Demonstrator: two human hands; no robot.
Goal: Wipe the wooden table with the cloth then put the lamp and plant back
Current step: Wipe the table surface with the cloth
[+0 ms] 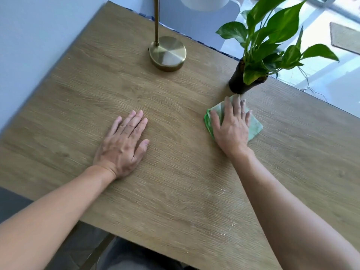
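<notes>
My right hand [231,127] presses flat, fingers spread, on a folded green cloth [255,127] on the wooden table [175,172]. Just beyond the cloth stands a leafy green plant in a black pot [238,82], near the table's far right edge. A brass lamp with a round base [167,53] and thin stem stands at the far middle; its white shade is cut off by the top of the view. My left hand [122,145] rests flat on the bare wood at the centre, fingers straight.
A few pale crumbs [227,228] lie on the wood near the front right. A pale wall runs along the left side. Bright floor and a mat [344,38] show beyond the table at the right.
</notes>
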